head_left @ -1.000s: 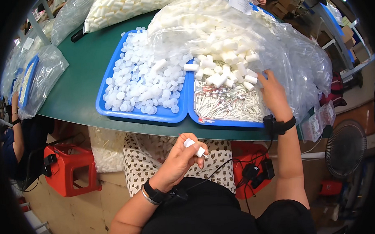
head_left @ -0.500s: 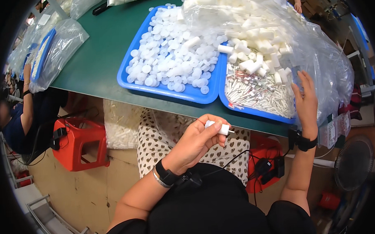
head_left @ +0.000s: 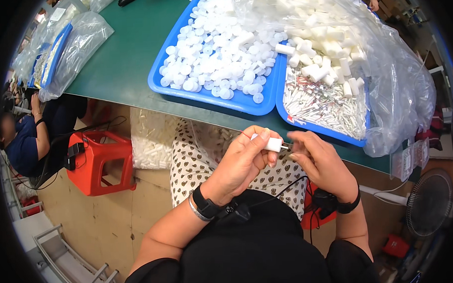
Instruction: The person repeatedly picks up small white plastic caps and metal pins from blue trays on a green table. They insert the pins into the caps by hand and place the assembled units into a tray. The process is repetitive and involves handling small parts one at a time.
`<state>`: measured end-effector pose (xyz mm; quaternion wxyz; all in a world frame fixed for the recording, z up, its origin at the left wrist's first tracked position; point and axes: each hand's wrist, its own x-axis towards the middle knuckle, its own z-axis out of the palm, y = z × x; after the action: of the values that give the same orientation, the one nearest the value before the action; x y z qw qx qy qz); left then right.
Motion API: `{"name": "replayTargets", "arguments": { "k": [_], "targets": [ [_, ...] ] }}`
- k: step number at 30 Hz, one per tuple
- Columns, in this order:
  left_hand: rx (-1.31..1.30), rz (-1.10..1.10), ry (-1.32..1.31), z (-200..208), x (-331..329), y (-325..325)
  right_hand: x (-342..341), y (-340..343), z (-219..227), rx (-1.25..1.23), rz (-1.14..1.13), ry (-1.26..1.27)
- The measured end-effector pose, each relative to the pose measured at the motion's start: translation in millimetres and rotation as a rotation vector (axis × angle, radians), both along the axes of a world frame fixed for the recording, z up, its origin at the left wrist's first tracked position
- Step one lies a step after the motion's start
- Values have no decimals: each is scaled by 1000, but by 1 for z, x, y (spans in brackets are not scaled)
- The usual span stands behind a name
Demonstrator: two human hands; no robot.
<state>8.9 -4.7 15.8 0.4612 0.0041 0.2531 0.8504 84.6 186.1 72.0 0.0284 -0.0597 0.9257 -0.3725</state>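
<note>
My left hand (head_left: 242,163) is closed round a short white cylinder (head_left: 273,144), held above my lap just off the table's front edge. A thin metal pin (head_left: 285,147) sticks out of the cylinder's right end. Close by that pin, the curled fingers of my right hand (head_left: 322,163) are drawn together; whatever lies between them is too small to make out. Beyond my hands, a blue tray (head_left: 160,92) holds many translucent white discs (head_left: 224,66). Beside it, a second blue tray (head_left: 331,134) carries white cylinders (head_left: 320,73) and slim white-and-metal pins (head_left: 320,106).
A clear plastic bag (head_left: 399,80) of white cylinders slumps over the right tray on the green table (head_left: 116,65). Red stools (head_left: 100,161) stand below, with cables about them. At right is a fan (head_left: 429,203). A co-worker (head_left: 29,143) sits at far left.
My right hand has come from the right tray's edge down and left to the pin end of the cylinder. My left hand still holds the cylinder. The view has shifted slightly.
</note>
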Motion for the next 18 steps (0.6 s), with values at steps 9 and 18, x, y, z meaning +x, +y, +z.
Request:
{"name": "replayTargets", "arguments": {
  "k": [9, 18],
  "targets": [
    [-98, 124, 112, -10, 8, 4, 2, -20, -16, -21, -123, 153],
    [-142, 188, 128, -12, 11, 5, 2, -31, -27, -43, -174, 268]
  ]
}}
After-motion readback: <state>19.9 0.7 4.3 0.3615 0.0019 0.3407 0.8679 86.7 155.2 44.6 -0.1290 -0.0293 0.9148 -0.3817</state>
